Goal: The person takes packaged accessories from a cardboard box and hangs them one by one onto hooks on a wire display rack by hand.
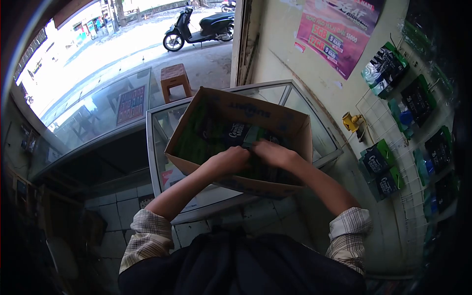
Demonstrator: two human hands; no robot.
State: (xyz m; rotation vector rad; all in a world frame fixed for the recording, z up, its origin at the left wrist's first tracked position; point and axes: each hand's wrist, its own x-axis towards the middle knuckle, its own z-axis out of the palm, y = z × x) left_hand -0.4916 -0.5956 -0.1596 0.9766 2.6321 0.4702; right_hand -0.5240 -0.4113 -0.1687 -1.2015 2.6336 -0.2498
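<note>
An open cardboard box [290, 110] stands on the glass display case, filled with dark green and black packets [235, 132] with white lettering. Both my hands reach down into it over the near side. My left hand [236, 158] is closed near the middle of the box, knuckles up. Close beside it on the right, my right hand [271, 152] is closed too, with fingers curled downward. Dark packets lie around and under the fingertips. Whatever the fingers grip is hidden by the hands and the shadow in the box.
The glass display case [152, 167] has a metal frame. Similar packets [381, 167] hang on a wire rack along the right wall, near a yellow object [351, 122]. A brown stool [175, 78] and a parked scooter [201, 29] stand beyond. Another glass counter [93, 108] is at left.
</note>
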